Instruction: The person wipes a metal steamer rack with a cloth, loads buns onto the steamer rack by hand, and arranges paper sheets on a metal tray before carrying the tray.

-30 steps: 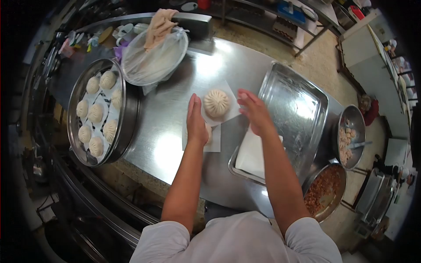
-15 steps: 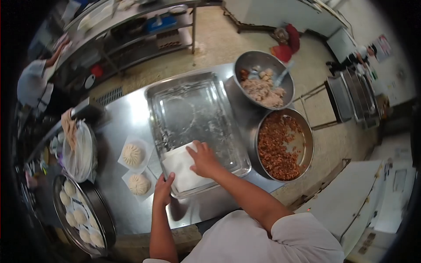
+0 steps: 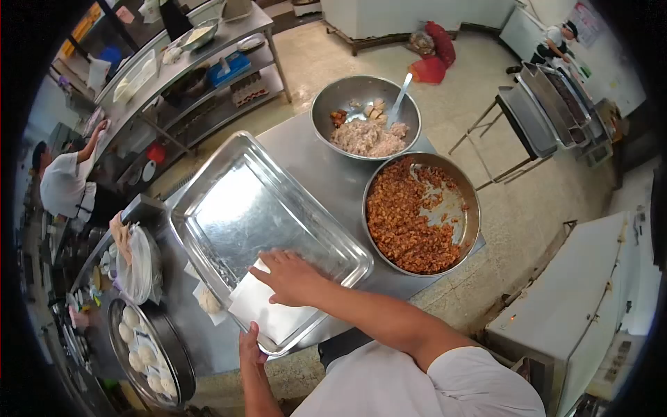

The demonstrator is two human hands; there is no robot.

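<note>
A person in a white top leans over a steel desk (image 3: 326, 174), seen from above. Nearest, the left hand (image 3: 251, 345) grips the near edge of a large shallow metal tray (image 3: 236, 208), fingers curled around its rim. Just beyond, the right hand (image 3: 288, 276) lies flat with fingers spread on a stack of white paper squares (image 3: 267, 316), which sits in the tray's near corner; it presses on the paper without closing around it. The remainder of the tray shows bare, shiny metal.

To the left of the tray, a shaped bun (image 3: 208, 301) rests on a paper square on the desk. Further left stands a round steamer tray (image 3: 149, 354) holding several pale buns on paper, and behind it a bowl covered with a clear plastic bag (image 3: 142, 264), a cloth draped over it.

To the right of the metal tray sits a wide steel bowl of reddish-brown minced filling (image 3: 417, 215). Beyond that is a second steel bowl (image 3: 366, 115) with pale filling and a spoon standing in it.

Far off at the left, another person in white (image 3: 62, 181) works at a shelf unit.
</note>
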